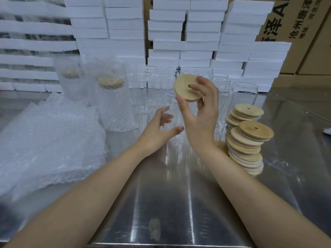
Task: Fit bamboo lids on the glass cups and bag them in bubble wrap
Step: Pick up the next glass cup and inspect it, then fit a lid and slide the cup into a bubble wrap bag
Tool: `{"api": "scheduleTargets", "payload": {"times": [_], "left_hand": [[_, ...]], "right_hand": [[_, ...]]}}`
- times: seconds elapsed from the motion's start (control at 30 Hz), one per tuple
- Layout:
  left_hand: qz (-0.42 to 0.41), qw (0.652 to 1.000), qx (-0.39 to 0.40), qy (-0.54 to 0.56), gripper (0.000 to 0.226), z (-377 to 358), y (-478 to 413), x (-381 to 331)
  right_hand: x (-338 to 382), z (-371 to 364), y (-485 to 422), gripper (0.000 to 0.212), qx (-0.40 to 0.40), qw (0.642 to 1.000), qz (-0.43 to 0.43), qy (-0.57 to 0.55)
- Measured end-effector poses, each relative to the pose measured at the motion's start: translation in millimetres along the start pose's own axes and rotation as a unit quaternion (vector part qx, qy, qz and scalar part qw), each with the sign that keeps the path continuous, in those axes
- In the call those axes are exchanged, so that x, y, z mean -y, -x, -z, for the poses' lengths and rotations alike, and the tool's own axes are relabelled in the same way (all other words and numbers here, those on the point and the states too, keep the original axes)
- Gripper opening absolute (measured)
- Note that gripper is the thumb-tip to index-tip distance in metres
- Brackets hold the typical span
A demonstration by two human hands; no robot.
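Right hand (200,119) raised above the desk (170,203), thumb and fingers pinching one bamboo lid (186,88) by its rim; left hand (157,129) holds nothing, fingers spread loosely beside a blurred glass cup (172,108), contact unclear; lid stacks (245,145) at right; bubble wrap bags (50,144) at left.

Count as seen. Round pale bamboo lid (185,90) held up off the shiny steel table (179,203): one. Leaning stacks of bamboo lids (250,138): two; lids per stack not countable. Lidded glass cups in clear bubble-wrap bags (114,104): two. Heap of flat bubble-wrap bags (50,140): one; number of bags unclear. Bare clear glass cups (245,88): several, exact figure not readable. White foam slabs (202,33): dozens, in stacked columns. Brown cardboard cartons (304,33): at least two.
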State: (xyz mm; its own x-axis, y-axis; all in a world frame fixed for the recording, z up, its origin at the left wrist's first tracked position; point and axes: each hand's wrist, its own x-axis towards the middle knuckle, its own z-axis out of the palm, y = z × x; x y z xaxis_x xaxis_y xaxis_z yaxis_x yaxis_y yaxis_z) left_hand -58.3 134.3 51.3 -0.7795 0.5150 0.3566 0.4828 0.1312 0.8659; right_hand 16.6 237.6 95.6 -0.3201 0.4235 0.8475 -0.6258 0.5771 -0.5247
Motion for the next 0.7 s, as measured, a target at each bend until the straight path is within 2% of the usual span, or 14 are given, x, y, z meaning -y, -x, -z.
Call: {"api": "scheduleTargets", "payload": {"times": [0.1,0.2,0.37,0.57,0.63,0.7], "left_hand": [[-0.022,0.999,0.046,-0.018,0.079,-3.2,4.9,-4.0],[-0.023,0.999,0.047,-0.016,0.078,-3.2,5.7,-6.6],[-0.017,0.998,0.05,-0.025,0.073,-2.4,4.5,-6.8],[-0.009,0.994,0.056,-0.088,0.067,2.1,5.4,-10.5],[-0.02,0.988,0.089,-0.122,0.073,9.6,5.2,-16.2],[-0.03,0.962,0.145,-0.23,0.077,24.5,2.5,-25.6]], "right_hand": [[-2.3,1.1,-3.6,0.022,0.005,0.999,-0.011,0.039],[-3.1,1.6,-7.0,0.02,0.038,0.996,-0.005,0.085],[-5.8,0.6,-7.8,0.021,0.113,0.99,-0.009,0.088],[-11.6,-5.0,-3.3,0.025,0.079,0.989,0.035,0.12],[-14.5,-6.9,-3.1,0.024,0.068,0.99,0.043,0.119],[-17.3,-7.5,-1.8,0.025,0.062,0.991,0.052,0.106]]}}
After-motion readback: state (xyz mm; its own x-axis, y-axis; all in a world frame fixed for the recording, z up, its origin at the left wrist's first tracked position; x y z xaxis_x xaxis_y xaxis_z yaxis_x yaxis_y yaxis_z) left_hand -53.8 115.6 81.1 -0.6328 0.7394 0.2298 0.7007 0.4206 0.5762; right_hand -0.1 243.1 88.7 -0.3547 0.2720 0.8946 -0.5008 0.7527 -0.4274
